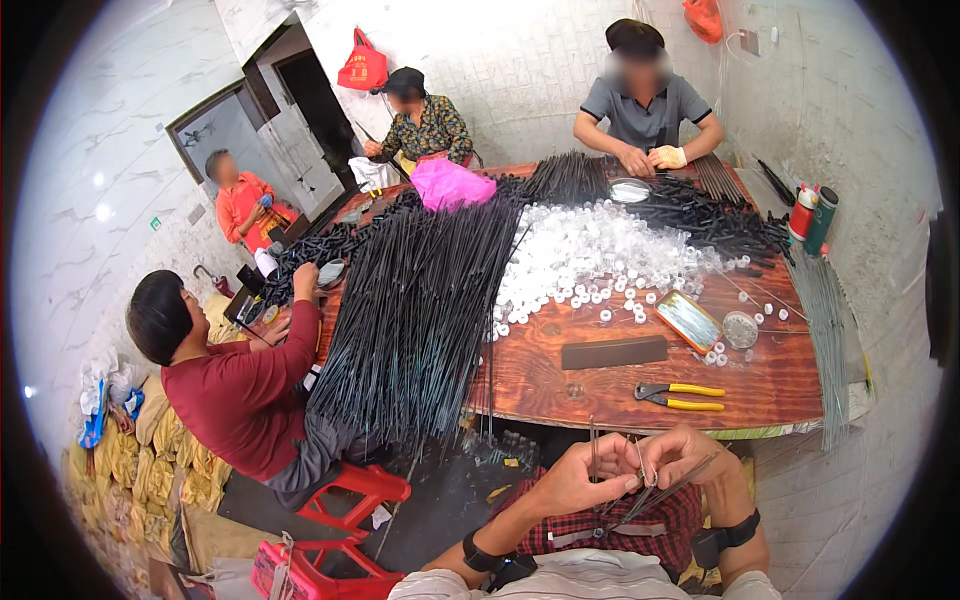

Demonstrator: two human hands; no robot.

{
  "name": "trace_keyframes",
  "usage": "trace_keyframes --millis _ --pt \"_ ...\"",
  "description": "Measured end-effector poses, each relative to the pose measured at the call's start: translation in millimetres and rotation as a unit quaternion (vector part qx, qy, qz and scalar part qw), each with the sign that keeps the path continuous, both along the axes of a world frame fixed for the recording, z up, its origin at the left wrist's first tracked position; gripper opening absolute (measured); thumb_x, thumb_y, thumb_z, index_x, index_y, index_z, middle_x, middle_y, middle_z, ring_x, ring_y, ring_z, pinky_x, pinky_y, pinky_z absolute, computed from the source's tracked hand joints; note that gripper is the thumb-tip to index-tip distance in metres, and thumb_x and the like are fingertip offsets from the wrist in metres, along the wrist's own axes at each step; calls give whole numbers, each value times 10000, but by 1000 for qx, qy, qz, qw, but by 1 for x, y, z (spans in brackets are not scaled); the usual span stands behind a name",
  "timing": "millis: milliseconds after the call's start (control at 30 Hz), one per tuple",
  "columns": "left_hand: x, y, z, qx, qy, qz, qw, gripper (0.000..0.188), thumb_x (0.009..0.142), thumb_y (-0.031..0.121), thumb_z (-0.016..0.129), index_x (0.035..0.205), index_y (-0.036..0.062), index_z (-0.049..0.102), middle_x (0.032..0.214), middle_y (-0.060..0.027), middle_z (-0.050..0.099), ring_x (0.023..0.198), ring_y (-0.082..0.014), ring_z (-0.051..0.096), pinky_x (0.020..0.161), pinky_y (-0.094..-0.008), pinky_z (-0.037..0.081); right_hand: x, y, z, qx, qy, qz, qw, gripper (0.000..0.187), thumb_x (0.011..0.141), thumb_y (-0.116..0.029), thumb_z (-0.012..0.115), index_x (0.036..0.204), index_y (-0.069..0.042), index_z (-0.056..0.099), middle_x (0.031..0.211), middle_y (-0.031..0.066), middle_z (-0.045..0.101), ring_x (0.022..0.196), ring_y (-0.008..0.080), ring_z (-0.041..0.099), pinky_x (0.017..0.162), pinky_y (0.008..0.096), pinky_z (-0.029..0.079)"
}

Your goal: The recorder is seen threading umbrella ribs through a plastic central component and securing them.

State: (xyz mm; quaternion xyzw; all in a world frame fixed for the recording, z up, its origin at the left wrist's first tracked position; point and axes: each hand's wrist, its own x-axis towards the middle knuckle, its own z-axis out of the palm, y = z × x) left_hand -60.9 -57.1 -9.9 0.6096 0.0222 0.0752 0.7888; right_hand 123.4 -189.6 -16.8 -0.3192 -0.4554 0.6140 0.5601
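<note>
Above my lap, close to the near edge of the table, my left hand [575,484] and my right hand [684,450] almost meet at the fingertips. Both are closed in a pinch on thin metal rods [645,508]. Several rods slant down from the right hand, while another sticks up by the left fingers. A small shiny piece shows between the two hands, too small to name. Yellow-handled pincers [680,396] lie on the table just beyond my right hand.
On the wooden table [540,390] are a brown bar [614,352], an open tin [688,322], a round clear dish [740,330], heaped white plastic caps [590,255] and long dark rods [410,300]. Co-workers sit around it. Red stools [360,497] stand at left.
</note>
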Motion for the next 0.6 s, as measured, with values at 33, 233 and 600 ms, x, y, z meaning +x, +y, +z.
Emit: trace_keyframes --millis 33,233,600 --pt "0 0 -2 -12 -6 -6 1000 191 881 37 674 1042 53 574 960 3 628 884 -62 612 807 -244 499 0 -1 0 1 0 0 1000 273 769 -257 820 828 -21 695 853 46 643 858 170 590 771 313 458" --pt "-3 2 -2 -38 -13 -17 999 172 878 25 672 1021 61 582 900 12 635 843 -48 606 761 -219 495 0 0 -6 -44 -2 27 999 278 805 -279 792 842 -25 686 909 40 630 868 164 580 787 310 448" --pt "-8 -1 -4 17 -2 29 999 168 895 29 638 1022 40 528 907 -12 620 849 -66 605 742 -223 488 -7 9 -9 11 11 -1 1000 290 870 -318 731 878 -39 652 869 -5 598 822 102 544 752 266 436"
